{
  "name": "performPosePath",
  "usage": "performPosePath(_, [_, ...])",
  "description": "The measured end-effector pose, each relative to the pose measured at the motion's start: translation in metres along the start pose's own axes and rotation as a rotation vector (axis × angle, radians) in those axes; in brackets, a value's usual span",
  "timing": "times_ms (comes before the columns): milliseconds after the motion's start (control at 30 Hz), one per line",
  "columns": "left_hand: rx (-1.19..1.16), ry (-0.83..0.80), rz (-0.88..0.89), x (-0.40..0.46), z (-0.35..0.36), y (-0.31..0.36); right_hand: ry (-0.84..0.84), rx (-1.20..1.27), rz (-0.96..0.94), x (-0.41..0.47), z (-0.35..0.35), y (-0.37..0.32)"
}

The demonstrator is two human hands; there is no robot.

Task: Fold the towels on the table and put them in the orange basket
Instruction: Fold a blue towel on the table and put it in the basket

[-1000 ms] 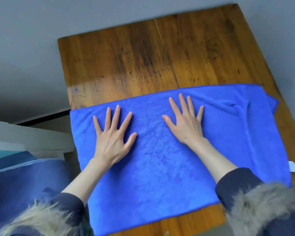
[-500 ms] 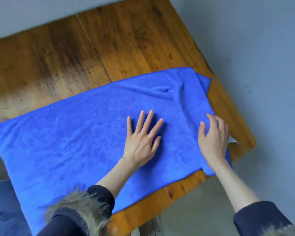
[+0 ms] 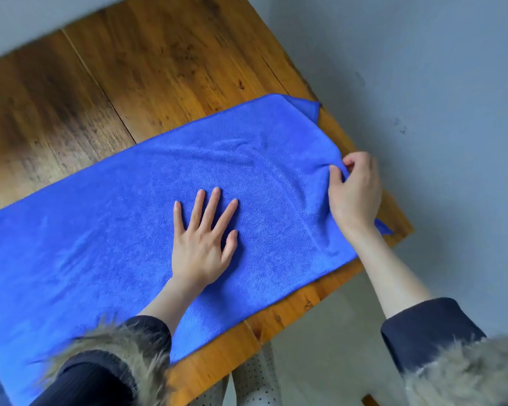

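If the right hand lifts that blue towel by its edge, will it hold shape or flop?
Probably flop: the blue towel already puckers where the right hand pinches it. It looks thin, likely light. The left hand pressing flat should keep it from sliding on the table.

Wooden plank surface (image 3: 165,68), orange-brown with dark stains and visible seams between boards, seen at an angle with its right corner near the grey floor (image 3: 437,83). One blue towel (image 3: 106,244) lies directly on it, spread flat across the near half, its left end running out of view and its near edge close to the surface's front edge. The towel's far right corner shows a second layer peeking out, and its right end is bunched up slightly.
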State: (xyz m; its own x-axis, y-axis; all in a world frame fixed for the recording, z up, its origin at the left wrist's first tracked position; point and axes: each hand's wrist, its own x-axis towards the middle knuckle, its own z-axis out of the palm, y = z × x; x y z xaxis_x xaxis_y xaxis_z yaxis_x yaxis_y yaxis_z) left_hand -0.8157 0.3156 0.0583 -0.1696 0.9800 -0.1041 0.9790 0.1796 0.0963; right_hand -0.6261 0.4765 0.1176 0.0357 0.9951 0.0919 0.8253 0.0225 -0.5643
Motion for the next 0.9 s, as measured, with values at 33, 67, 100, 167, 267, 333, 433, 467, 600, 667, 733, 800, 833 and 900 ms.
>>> performPosePath(33, [-0.001,0.003,-0.002,0.000,0.000,0.000,-0.033,0.021,-0.103,-0.004,-0.001,-0.007])
performPosePath(67, [-0.001,0.005,-0.003,0.000,0.000,0.000,-0.133,0.017,-0.228,-0.010,-0.001,-0.013])
performPosePath(100, [-0.001,0.005,-0.006,0.000,0.000,0.001,-0.273,-0.006,-0.348,-0.019,0.001,-0.017])
performPosePath(167, [-0.001,0.011,-0.011,0.000,0.000,0.002,-0.518,-0.039,-0.476,-0.037,0.006,-0.018])
performPosePath(267, [0.001,0.022,-0.013,0.001,-0.001,0.003,-0.426,0.069,-0.325,-0.032,0.007,-0.016])
performPosePath(333, [0.004,0.026,-0.013,0.001,-0.001,0.002,-0.311,0.159,-0.068,-0.011,0.010,-0.018])
performPosePath(433, [-0.003,0.033,-0.010,0.000,0.000,0.003,-0.366,0.109,0.165,0.020,0.024,-0.027])
performPosePath(467, [-0.005,0.033,-0.011,0.000,0.000,0.003,-0.396,0.104,0.210,0.029,0.030,-0.032])
performPosePath(600, [0.002,0.038,-0.011,0.000,0.001,0.001,-0.437,0.363,0.553,0.060,0.059,-0.048])
performPosePath(667, [0.005,0.036,-0.014,-0.001,0.001,0.001,-0.442,0.455,0.659,0.071,0.067,-0.050])
performPosePath(733, [0.004,0.036,-0.020,-0.001,0.001,0.002,-0.387,0.441,0.652,0.084,0.067,-0.049])
performPosePath(800, [0.002,0.035,-0.025,-0.001,0.001,0.003,-0.267,0.418,0.553,0.105,0.060,-0.047])
performPosePath(833, [0.000,0.034,-0.027,-0.001,0.000,0.003,-0.225,0.448,0.498,0.116,0.055,-0.047])
performPosePath(900, [-0.001,0.030,-0.028,0.000,0.000,0.003,-0.212,0.552,0.426,0.131,0.049,-0.043])
